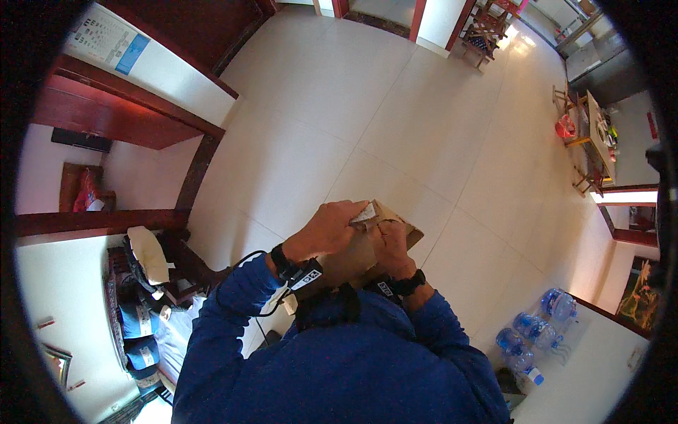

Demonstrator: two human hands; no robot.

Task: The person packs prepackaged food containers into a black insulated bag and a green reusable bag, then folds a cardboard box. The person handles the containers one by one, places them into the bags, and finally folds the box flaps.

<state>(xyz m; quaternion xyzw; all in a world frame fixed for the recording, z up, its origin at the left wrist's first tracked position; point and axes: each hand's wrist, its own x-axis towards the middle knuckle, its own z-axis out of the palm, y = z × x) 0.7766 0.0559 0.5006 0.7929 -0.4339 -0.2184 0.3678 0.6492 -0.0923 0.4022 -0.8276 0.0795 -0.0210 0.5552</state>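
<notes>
In front of my chest I hold a brown cardboard box (pixel 351 263), tilted, with a corner pointing up and away from me. A small white label or paper piece (pixel 365 213) shows near its far edge. My left hand (pixel 328 228) is closed over the box's left edge, its fingers curled at the label. The fingers of my right hand (pixel 390 249) are bent and pressed against the board a little to the right. Both hands nearly meet at the far edge. My sleeves and body hide the box's lower part.
Pale floor tiles (pixel 381 152) stretch ahead. Large blue-tinted water bottles (pixel 534 328) stand at the lower right. A seat with blue cushions (pixel 141 353) is at the lower left. A table (pixel 597 134) with things on it and a red bag (pixel 565 127) stand at the far right.
</notes>
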